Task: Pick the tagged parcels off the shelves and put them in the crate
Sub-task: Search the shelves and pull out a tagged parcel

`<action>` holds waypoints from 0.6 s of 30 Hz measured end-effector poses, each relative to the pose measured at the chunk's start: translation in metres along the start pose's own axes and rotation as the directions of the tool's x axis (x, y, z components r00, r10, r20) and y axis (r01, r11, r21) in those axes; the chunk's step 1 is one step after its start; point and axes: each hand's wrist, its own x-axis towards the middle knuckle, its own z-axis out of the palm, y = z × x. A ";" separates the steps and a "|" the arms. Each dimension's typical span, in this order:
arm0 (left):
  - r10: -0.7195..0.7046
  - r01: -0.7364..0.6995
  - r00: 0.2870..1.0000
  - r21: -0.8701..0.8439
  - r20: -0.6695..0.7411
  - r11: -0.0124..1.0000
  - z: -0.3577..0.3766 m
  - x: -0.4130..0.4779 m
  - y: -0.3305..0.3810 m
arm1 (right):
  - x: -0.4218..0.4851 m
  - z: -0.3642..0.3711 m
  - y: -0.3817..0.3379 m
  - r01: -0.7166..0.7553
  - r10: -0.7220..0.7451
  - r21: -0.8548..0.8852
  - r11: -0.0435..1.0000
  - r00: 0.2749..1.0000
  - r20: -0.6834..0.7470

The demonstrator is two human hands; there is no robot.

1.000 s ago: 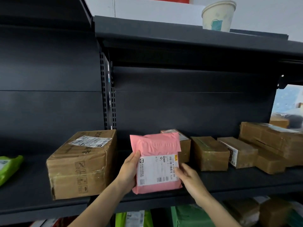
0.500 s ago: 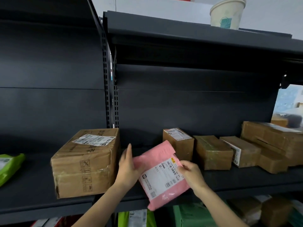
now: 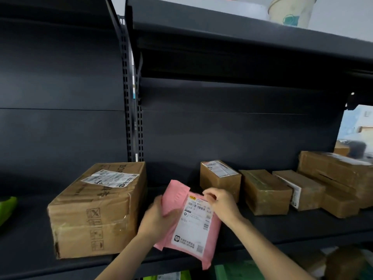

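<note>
1. I have the pink mailer parcel [image 3: 189, 223] in both hands, tilted so its white shipping label [image 3: 193, 223] faces up toward me, with a small yellow mark at the label's top corner.
2. My left hand [image 3: 156, 218] has its grip closed around the parcel's left edge, fingers curled behind the pink wrap and thumb on its front.
3. My right hand [image 3: 221, 203] pinches the parcel's top right corner, fingertips pressed shut on the edge of the label.
4. The parcel is in front of the dark shelf [image 3: 282, 229], its lower end hanging past the shelf's front lip; I cannot tell whether it touches the shelf at all.
5. Just to its left, a large cardboard box [image 3: 96, 211] sits on the shelf with a label on top.
6. Behind my right hand stands a small brown box [image 3: 220, 176] with a label on its top; further right is a row of taped brown boxes [image 3: 266, 193], side by side.
7. A paper cup [image 3: 290, 11] stands on the upper shelf.
8. A green packet [image 3: 7, 207] shows at the far left edge.
</note>
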 end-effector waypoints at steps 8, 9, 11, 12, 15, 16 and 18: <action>-0.164 0.139 0.947 -0.108 -0.274 0.984 0.001 0.014 0.003 | 0.063 -0.038 0.025 -0.130 0.052 -0.432 0.892 0.981 -0.186; -0.182 0.153 0.938 -0.118 -0.294 0.981 0.003 0.015 0.004 | 0.069 -0.038 0.029 -0.162 0.108 -0.437 0.885 0.983 -0.146; -0.216 0.184 0.924 -0.127 -0.316 0.975 0.008 0.018 0.006 | 0.076 -0.037 0.032 -0.195 0.187 -0.455 0.869 0.980 -0.063; -0.230 0.201 0.919 -0.122 -0.320 0.972 0.010 0.018 0.006 | 0.077 -0.036 0.034 -0.195 0.201 -0.463 0.864 0.979 -0.038; -0.263 0.246 0.914 -0.092 -0.310 0.965 0.017 0.022 0.005 | 0.065 -0.036 0.038 -0.164 0.160 -0.452 0.877 0.986 -0.048; -0.277 0.268 0.912 -0.071 -0.302 0.961 0.019 0.024 0.005 | 0.056 -0.036 0.040 -0.147 0.131 -0.453 0.879 0.989 -0.067; -0.301 0.310 0.908 -0.017 -0.290 0.951 0.022 0.028 0.004 | 0.036 -0.035 0.043 -0.101 0.053 -0.470 0.877 0.992 -0.115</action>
